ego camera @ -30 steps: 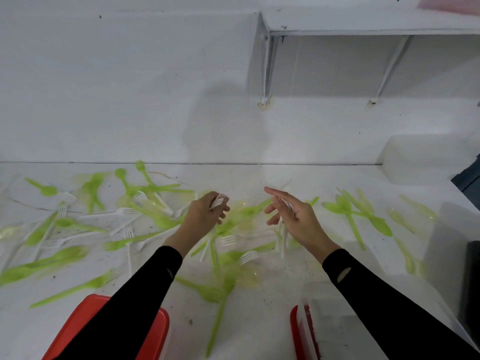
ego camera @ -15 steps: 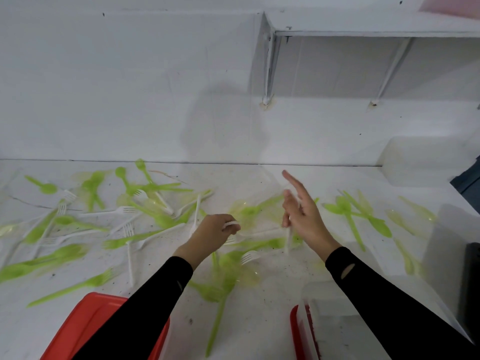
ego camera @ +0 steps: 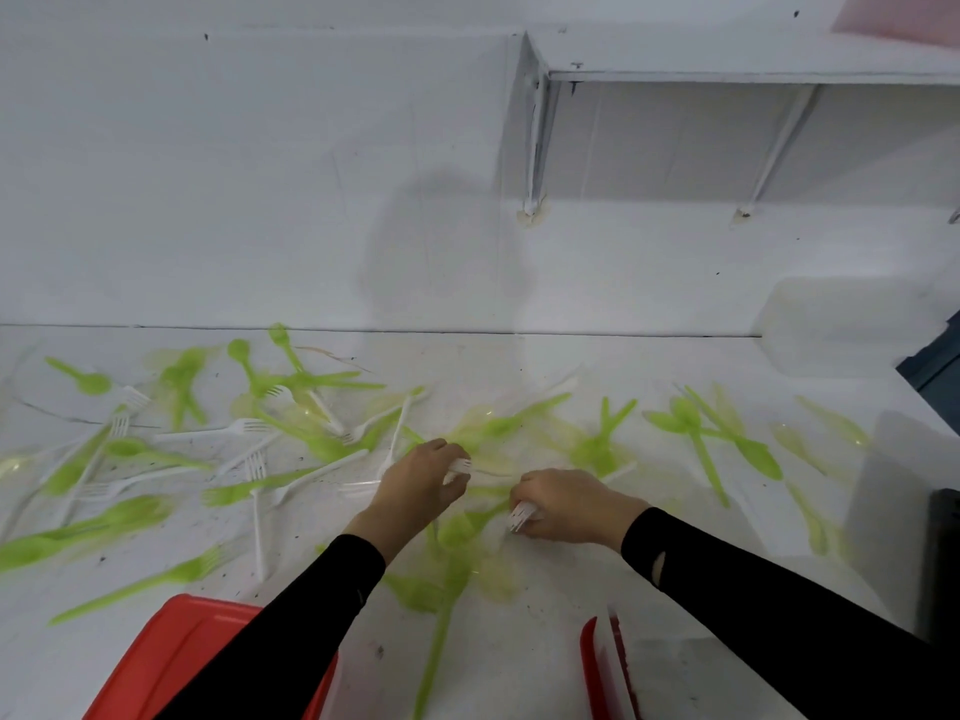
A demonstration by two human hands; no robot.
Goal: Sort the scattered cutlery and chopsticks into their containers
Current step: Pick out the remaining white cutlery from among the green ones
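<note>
Green and white plastic cutlery lies scattered over the white table (ego camera: 545, 641). My left hand (ego camera: 421, 485) is down in the middle of the pile, its fingers curled round white forks (ego camera: 460, 467) whose heads stick out past the knuckles. My right hand (ego camera: 566, 504) is just to its right, low on the table, gripping a bunch of white forks (ego camera: 521, 516) with the tines pointing toward me. Loose white forks (ego camera: 236, 428) and green spoons (ego camera: 701, 439) lie on both sides of my hands.
A red container (ego camera: 171, 662) stands at the front left, partly under my left sleeve. A second red container (ego camera: 595, 672) with a clear wall stands at the front right. A white wall and a shelf (ego camera: 727, 59) close the back. A dark object (ego camera: 943, 563) sits at the right edge.
Both hands have dropped from above the table down into the pile and moved nearer to me. The right hand, open earlier, now has its fingers closed round white forks.
</note>
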